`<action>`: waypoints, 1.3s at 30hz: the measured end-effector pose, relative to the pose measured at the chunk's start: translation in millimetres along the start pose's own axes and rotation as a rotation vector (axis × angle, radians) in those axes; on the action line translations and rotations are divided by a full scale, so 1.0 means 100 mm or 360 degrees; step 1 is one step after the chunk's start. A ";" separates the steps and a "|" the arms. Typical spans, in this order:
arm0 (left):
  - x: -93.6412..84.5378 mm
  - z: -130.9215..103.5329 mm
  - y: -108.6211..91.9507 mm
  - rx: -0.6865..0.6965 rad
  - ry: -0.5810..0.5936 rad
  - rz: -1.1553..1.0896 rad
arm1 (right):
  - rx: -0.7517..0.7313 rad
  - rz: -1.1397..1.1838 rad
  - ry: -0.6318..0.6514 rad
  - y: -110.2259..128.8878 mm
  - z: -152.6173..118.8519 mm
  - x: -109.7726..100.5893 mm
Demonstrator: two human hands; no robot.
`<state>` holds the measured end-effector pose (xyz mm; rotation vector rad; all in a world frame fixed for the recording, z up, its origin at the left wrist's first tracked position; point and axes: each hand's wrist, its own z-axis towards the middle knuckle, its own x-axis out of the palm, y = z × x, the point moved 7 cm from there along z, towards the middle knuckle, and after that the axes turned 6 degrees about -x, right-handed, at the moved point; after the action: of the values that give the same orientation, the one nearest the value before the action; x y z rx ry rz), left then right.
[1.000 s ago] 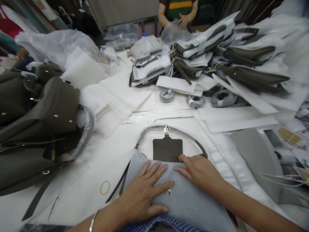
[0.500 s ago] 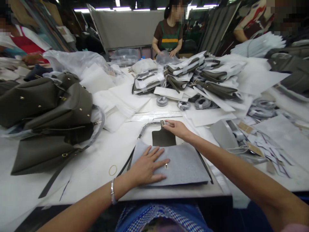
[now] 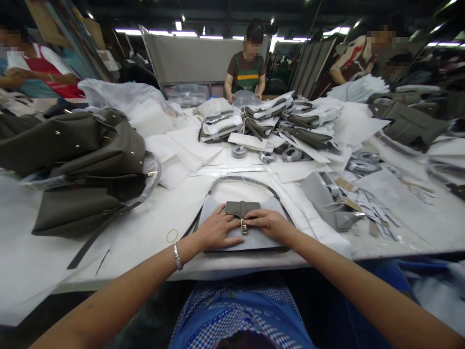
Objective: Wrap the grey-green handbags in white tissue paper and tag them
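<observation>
While the left hand [image 3: 218, 231] lies flat on a bag [image 3: 242, 208], the right hand [image 3: 276, 225] is at its clasp [image 3: 244, 228]

Where the near edge of the desk [image 3: 141, 257] runs, the bag lies just behind it under a pale grey sheet [image 3: 256, 241], its handle [image 3: 240, 179] arched toward the far side. The olive-brown flap [image 3: 232, 208] is folded down over the sheet, and the gold-coloured clasp at its tip points back to the near side, between the two hands.

The left fingers are spread apart, palm down on the sheet, with the thumb standing off from the rest; they lie beside the flap's left edge, close to the clasp. The right fingers are gathered together and touch the flap's tip at the upper end of the clasp; whether they pinch it or merely press on it, I cannot tell from this view. Both bare forearms [image 3: 123, 295] slant inward from the lower corners, and a silvery bracelet [image 3: 178, 257] circles the left wrist.

Brown tags [image 3: 351, 203] lie to the right of the bag, any print on them too small to read. Across the desk, a co-worker [image 3: 232, 72] wears a green apron [image 3: 248, 78] with a yellow stripe and a line of pale lettering [image 3: 247, 86], likewise too tiny to make out.
</observation>
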<state>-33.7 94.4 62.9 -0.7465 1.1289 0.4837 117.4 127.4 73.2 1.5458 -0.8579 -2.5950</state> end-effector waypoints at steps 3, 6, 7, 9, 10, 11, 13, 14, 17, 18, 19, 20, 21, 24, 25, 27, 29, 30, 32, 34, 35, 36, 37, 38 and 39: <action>-0.03 -0.10 -0.04 0.0002 -0.0202 0.0060 | -0.0067 -0.0084 0.0016 0.02 -0.04 0.07; -0.04 -0.19 -0.15 0.0110 -0.0252 0.0091 | -0.0119 -0.0151 0.0056 0.05 -0.05 0.12; -0.03 -0.22 -0.21 0.0199 -0.0229 0.0087 | -0.0126 -0.0163 0.0072 0.06 -0.04 0.13; -0.04 -0.24 -0.34 0.0393 -0.0172 0.0068 | -0.0116 -0.0162 0.0095 0.08 -0.04 0.14; -0.05 -0.25 -0.40 0.0464 -0.0152 0.0058 | -0.0106 -0.0157 0.0104 0.08 -0.03 0.14; -0.06 -0.25 -0.44 0.0512 -0.0141 0.0051 | -0.0097 -0.0157 0.0112 0.10 -0.02 0.13; -0.10 -0.23 -0.49 0.0534 -0.0121 0.0018 | -0.0085 -0.0188 0.0120 0.12 0.00 0.11; -0.10 -0.22 -0.50 0.0518 -0.0096 -0.0013 | -0.0083 -0.0215 0.0125 0.12 0.02 0.10; -0.10 -0.20 -0.47 0.0425 -0.0015 -0.0118 | -0.0077 -0.0283 0.0164 0.10 0.07 0.07; -0.10 -0.19 -0.46 0.0404 -0.0010 -0.0133 | -0.0077 -0.0301 0.0181 0.09 0.09 0.07; -0.09 -0.20 -0.45 0.0405 -0.0020 -0.0128 | -0.0079 -0.0314 0.0202 0.07 0.11 0.08; -0.09 -0.20 -0.44 0.0418 -0.0033 -0.0110 | -0.0083 -0.0325 0.0228 0.06 0.13 0.09; -0.08 -0.21 -0.44 0.0439 -0.0047 -0.0080 | -0.0087 -0.0334 0.0259 0.05 0.15 0.11; -0.05 -0.23 -0.43 0.0506 -0.0108 0.0033 | -0.0079 -0.0363 0.0350 0.03 0.21 0.19; -0.05 -0.23 -0.43 0.0524 -0.0146 0.0063 | -0.0064 -0.0375 0.0369 0.03 0.22 0.22; -0.07 -0.24 -0.44 0.0560 -0.0226 0.0102 | -0.0024 -0.0404 0.0379 0.05 0.25 0.25; -0.09 -0.24 -0.45 0.0588 -0.0274 0.0127 | -0.0023 -0.0380 0.0404 0.07 0.27 0.22; -0.09 -0.25 -0.45 0.0599 -0.0282 0.0138 | -0.0041 -0.0330 0.0425 0.08 0.28 0.18; -0.08 -0.25 -0.45 0.0618 -0.0289 0.0157 | 0.0048 -0.0288 0.0360 -0.02 0.31 -0.03; -0.05 -0.25 -0.42 0.0645 -0.0315 0.0188 | 0.0329 -0.0415 0.0133 -0.31 0.30 -0.44; -0.02 -0.25 -0.41 0.0674 -0.0341 0.0209 | 0.0517 -0.0547 -0.0019 -0.50 0.26 -0.70; 0.00 -0.25 -0.39 0.0704 -0.0364 0.0234 | 0.0670 -0.0668 -0.0133 -0.69 0.21 -0.95; 0.02 -0.26 -0.38 0.0728 -0.0384 0.0258 | 0.0807 -0.0772 -0.0210 -0.88 0.14 -1.18; 0.04 -0.26 -0.37 0.0745 -0.0398 0.0268 | 0.0941 -0.0866 -0.0264 -1.06 0.07 -1.39; 0.04 -0.26 -0.36 0.0747 -0.0406 0.0261 | 0.1071 -0.0949 -0.0303 -1.23 -0.02 -1.58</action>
<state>-23.8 50.7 63.2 -0.1784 1.0139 0.4156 232.9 273.5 145.6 1.9662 -1.6451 -3.0872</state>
